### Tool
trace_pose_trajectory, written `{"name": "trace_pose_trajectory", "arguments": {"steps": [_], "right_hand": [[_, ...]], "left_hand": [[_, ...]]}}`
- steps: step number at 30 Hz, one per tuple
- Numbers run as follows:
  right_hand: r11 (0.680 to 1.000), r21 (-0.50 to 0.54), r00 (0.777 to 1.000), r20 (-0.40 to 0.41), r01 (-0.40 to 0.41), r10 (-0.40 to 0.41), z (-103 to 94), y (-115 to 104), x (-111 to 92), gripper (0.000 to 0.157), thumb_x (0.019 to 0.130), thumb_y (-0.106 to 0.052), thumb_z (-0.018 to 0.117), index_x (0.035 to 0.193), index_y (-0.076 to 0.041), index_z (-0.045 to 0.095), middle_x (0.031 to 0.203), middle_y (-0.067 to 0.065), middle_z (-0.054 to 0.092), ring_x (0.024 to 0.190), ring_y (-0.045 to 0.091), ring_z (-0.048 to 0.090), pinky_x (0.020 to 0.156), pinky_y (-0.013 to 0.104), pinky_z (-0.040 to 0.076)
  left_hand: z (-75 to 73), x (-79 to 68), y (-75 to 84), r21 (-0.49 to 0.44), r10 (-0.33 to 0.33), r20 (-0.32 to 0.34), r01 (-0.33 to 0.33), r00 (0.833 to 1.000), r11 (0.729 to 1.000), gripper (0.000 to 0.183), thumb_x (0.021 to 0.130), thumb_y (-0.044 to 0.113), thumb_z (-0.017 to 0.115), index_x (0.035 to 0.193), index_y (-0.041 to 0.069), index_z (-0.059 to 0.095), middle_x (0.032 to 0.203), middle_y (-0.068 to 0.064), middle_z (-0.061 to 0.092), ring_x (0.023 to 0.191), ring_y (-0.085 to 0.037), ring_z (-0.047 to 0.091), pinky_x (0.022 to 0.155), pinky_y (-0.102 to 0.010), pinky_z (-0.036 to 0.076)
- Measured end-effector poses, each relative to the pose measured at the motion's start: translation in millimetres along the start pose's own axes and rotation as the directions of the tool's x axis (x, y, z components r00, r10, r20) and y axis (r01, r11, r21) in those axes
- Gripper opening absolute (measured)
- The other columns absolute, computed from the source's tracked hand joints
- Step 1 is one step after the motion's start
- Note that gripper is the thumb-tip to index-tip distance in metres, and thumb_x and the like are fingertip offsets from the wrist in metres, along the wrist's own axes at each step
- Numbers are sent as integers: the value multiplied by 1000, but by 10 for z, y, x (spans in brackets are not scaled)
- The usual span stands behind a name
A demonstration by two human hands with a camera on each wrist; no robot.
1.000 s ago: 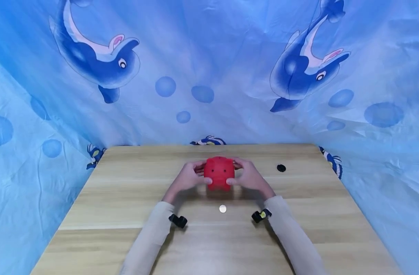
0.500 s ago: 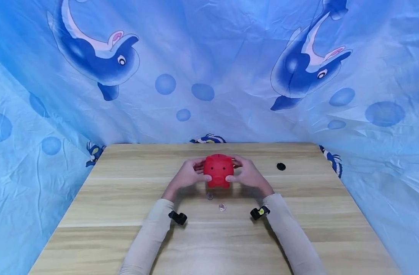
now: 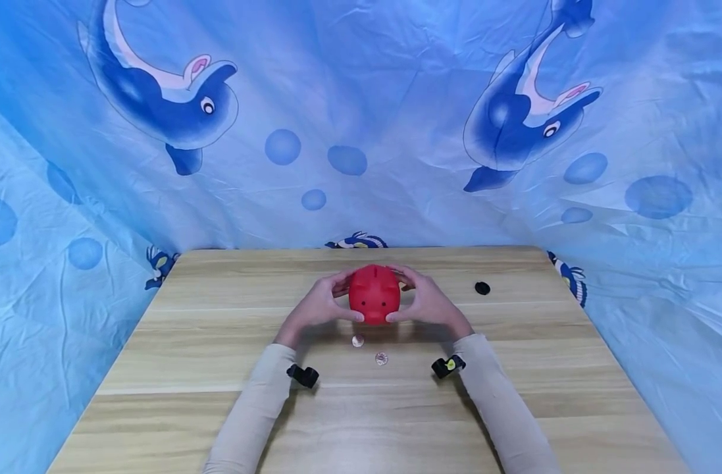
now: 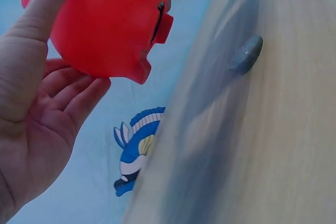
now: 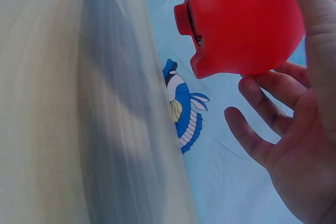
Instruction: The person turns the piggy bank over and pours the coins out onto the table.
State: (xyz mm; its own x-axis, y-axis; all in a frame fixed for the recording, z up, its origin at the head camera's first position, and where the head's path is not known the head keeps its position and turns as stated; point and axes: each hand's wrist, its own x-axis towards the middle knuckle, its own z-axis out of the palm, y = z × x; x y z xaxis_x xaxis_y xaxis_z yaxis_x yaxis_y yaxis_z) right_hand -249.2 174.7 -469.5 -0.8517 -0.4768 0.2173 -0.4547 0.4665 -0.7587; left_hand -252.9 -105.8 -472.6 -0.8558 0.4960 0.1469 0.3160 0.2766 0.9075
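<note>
The left hand (image 3: 320, 304) and right hand (image 3: 427, 304) grip a red piggy bank (image 3: 374, 289) from opposite sides, thumbs on its near face, fingers reaching behind. The piggy bank is held clear of the wooden table (image 3: 218, 349), snout toward the person, slot visible on top. Two coins, one (image 3: 357, 341) nearer the piggy bank than the other (image 3: 381, 359), lie on its near side. A black disc (image 3: 482, 288) lies farther right; beyond the table hangs a blue dolphin-printed backdrop (image 3: 408, 118).
</note>
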Motion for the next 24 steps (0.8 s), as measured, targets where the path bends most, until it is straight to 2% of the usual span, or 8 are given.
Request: {"name": "trace_pose_trajectory", "arguments": {"steps": [3,6,11,15,20,24], "right_hand": [[998,-52,1000,-2,24,-24,-5,-8,-2,105,68,-47,94,156,-29,40,146,-5,54,125,23,55,94,47,57],[996,-84,999,-10,39,-40,-10,-23,-2,106,66,-50,94,156,-34,39,147,-8,51,126,21,53,94,48,57],[995,-84,999,-25,46,-48,-34,-89,-19,107,65,-51,94,156,-35,39,148,-3,51,125,25,53,93,58,56],[994,-96,998,-27,59,-62,-62,-148,-28,108,65,-52,94,156,-34,39,147,0,51,125,26,52,92,60,56],[990,-110,995,-31,91,-95,-86,-211,-24,110,63,-44,97,156,-32,40,147,-1,50,129,24,50,94,57,56],[987,-131,994,-54,90,-98,-90,-280,-43,111,61,-35,99,155,-33,41,146,-1,50,129,24,49,91,55,58]], "left_hand": [[-12,-9,27,11,35,12,-35,999,999,105,69,33,97,157,18,42,152,-2,51,136,-29,54,107,-55,48],[-22,-20,54,18,50,14,-50,999,999,109,68,34,97,159,17,38,156,-2,47,138,-31,52,108,-58,47],[-29,-38,109,22,73,17,-74,997,997,108,70,30,97,159,23,38,156,-3,46,139,-31,51,109,-57,46],[-28,-50,168,42,82,13,-83,997,996,107,69,29,97,158,27,37,156,-2,46,140,-30,49,109,-57,45],[-28,-53,239,80,89,10,-90,996,993,109,70,27,97,160,27,35,158,-1,44,143,-31,47,109,-59,44],[-41,-64,288,144,136,4,-135,991,980,111,70,25,97,161,27,33,159,-1,43,144,-30,45,109,-53,46]]}}
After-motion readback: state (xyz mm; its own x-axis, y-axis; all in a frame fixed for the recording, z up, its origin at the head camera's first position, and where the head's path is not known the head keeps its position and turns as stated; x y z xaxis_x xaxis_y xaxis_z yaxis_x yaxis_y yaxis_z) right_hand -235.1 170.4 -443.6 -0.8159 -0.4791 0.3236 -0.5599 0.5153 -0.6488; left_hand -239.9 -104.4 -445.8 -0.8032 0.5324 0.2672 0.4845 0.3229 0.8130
